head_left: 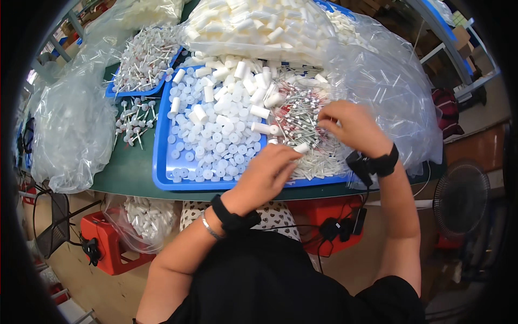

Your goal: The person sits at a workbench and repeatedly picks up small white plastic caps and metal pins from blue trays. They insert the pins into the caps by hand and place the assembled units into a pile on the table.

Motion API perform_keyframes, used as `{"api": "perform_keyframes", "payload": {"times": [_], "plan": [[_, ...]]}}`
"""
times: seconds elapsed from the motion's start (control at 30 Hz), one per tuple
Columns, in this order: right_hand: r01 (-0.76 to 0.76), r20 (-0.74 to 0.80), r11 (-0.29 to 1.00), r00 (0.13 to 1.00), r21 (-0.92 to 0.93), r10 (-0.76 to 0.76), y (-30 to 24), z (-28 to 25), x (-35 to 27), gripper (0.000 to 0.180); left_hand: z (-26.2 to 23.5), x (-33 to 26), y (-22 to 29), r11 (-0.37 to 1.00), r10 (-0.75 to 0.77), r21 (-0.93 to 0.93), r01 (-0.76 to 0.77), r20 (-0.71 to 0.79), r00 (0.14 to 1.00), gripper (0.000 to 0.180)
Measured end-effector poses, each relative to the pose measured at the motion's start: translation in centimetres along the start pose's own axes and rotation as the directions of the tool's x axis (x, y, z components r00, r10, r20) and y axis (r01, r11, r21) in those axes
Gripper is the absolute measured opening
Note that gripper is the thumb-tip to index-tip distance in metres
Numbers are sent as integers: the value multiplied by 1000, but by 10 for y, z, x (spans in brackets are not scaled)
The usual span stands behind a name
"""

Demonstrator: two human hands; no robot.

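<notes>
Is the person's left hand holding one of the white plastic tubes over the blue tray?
Yes: the left hand pinches a short white tube at its fingertips above the blue tray, while the right hand reaches into the thin sticks.

A dark green worktable [127, 173] stands over a tan floor [102, 291], with red plastic stools [110, 245] beneath it, a black floor fan [461, 197] at right and grey metal shelving [450, 51] behind
</notes>
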State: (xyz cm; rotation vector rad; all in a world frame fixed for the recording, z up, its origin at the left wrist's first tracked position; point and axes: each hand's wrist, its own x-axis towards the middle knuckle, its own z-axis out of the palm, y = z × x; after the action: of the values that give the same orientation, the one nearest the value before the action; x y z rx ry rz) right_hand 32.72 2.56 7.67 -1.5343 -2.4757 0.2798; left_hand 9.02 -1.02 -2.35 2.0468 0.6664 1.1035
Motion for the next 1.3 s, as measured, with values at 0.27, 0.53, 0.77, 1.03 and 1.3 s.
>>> {"api": "perform_keyframes", "payload": {"times": [0.27, 0.53, 0.77, 1.03, 1.3], "plan": [[-69, -183, 993, 979, 96, 86, -23, 38, -24, 15, -79, -42, -15, 917, -218, 282, 281, -236, 947, 20], [-194, -278, 950, 925, 246, 261, -60, 40, -21, 14, -90, -66, -21, 830, -141, 508, 230, -207, 968, 26], [-187, -243, 980, 950, 62, 196, -57, 86, -15, 19, -89, -64, -27, 850, -209, 469, 238, -114, 971, 25], [-349, -166, 907, 905, 233, 391, -67, 84, 1, 27, -84, -59, -20, 863, -165, 465, 200, -115, 980, 14], [-421, -111, 785, 848, 453, 519, -53, 90, 2, 21, -80, -55, -17, 857, -200, 474, 203, -57, 978, 8]]}}
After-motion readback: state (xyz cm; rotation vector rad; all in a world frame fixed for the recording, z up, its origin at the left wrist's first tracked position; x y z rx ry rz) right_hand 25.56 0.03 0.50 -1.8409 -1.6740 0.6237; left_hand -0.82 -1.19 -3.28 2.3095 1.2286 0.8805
